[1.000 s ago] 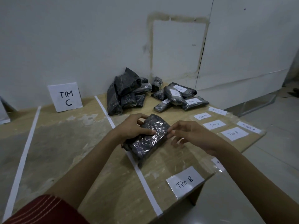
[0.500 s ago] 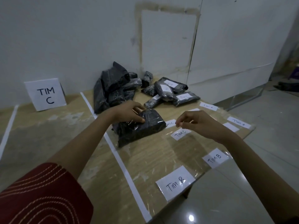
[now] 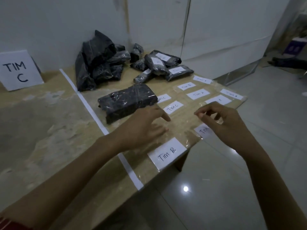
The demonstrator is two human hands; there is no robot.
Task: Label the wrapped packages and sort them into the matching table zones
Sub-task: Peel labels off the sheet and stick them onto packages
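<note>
Package (image 3: 127, 102) lying free just right of the tape line (image 3: 87, 105), left hand (image 3: 144, 125) hovering spread and empty by the TIM C label (image 3: 173, 107), right hand (image 3: 222, 120) curling, grip unreadable: crowded labels (image 3: 197, 94) are risking a wrong pick.

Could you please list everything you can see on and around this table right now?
Table: one, beige, left of view.
Tape line: one, white, across the tabletop.
TIM C sign: one, white, standing against the wall.
TIM B sign: one, white, flat at the near edge.
Unlabelled packages: a pile, black, by the wall.
Labelled packages: several, black, right of the pile.
Single package: one, black, before the pile.
Paper labels: about eight, white, table's right end.
Left hand: one, fingers extended, beside the single package.
Right hand: one, fingers curled, above the labels.
</note>
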